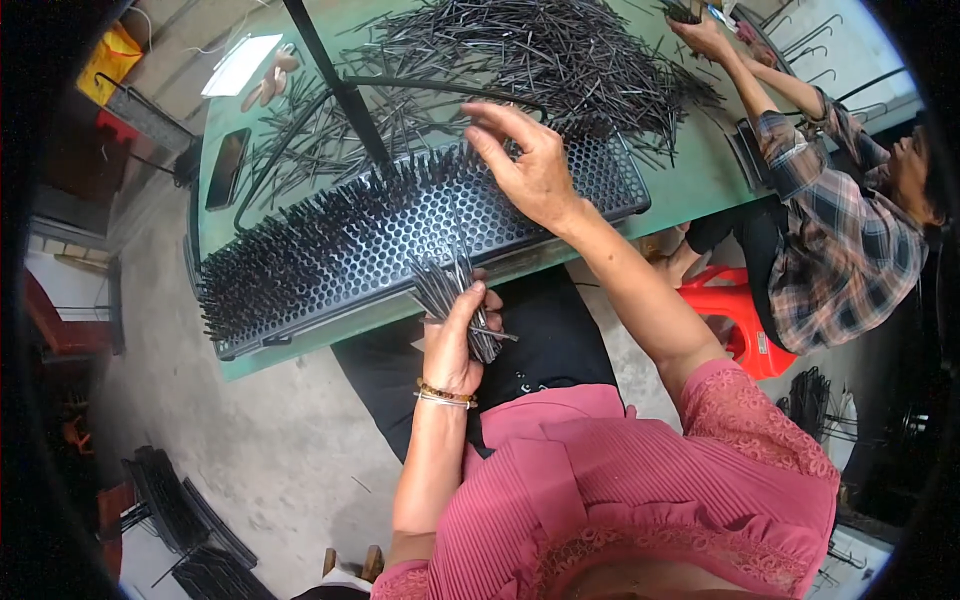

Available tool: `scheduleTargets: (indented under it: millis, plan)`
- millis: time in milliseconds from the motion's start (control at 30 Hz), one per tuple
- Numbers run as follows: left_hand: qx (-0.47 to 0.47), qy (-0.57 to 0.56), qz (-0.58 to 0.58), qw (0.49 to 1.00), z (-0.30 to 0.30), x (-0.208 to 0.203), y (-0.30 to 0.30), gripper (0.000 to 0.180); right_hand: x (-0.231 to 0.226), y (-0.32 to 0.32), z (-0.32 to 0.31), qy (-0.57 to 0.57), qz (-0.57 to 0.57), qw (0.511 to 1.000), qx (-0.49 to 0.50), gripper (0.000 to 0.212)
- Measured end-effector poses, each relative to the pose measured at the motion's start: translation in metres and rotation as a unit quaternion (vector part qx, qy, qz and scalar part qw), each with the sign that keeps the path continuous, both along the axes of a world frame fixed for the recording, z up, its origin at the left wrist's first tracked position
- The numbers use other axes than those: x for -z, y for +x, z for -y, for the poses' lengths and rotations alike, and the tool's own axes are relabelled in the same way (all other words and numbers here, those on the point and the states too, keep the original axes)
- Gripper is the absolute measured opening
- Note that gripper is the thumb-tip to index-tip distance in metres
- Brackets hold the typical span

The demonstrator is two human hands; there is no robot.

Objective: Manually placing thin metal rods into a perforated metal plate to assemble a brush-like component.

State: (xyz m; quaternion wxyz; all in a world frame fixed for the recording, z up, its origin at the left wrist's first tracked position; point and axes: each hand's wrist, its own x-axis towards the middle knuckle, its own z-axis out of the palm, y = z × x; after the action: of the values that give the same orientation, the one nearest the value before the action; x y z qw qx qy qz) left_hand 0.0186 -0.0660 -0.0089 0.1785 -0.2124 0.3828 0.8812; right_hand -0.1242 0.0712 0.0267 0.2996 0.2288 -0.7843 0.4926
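My left hand (456, 335), with a beaded bracelet at its wrist, is closed round a bundle of thin dark sticks (437, 287) in front of the tray's near edge. Beyond it lies a long black perforated tray (385, 245), slanted across the table. Dark sticks (285, 235) stand upright in the holes, densely at the left end and along the far side. Over the right half of the tray hovers my right hand (538, 175), its thumb and fingers apart, with nothing visible between them.
A large heap of loose dark sticks (550, 60) covers the far side of the green table (690, 195). A black upright post (335, 85) rises behind the tray. A phone (228, 168) lies at left. At right, a co-worker (830, 220) in plaid sits by a red stool (735, 315).
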Motion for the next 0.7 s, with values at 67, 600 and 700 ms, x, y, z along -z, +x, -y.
scheduleTargets:
  millis: [67, 600, 700]
  plan:
    - [-0.005, -0.005, -0.004, 1.000, 0.000, 0.000, 0.000, 0.028, -0.001, 0.000, 0.001, -0.002, 0.000, 1.000, -0.001, 0.021]
    - [0.139, -0.026, -0.028, 0.990, 0.022, -0.010, 0.001, 0.034, 0.001, -0.002, -0.002, 0.071, -0.037, 0.997, 0.002, 0.023]
    - [0.136, -0.035, -0.039, 0.989, 0.022, -0.015, 0.003, 0.033, -0.001, -0.004, -0.003, 0.094, -0.040, 0.995, -0.004, 0.021]
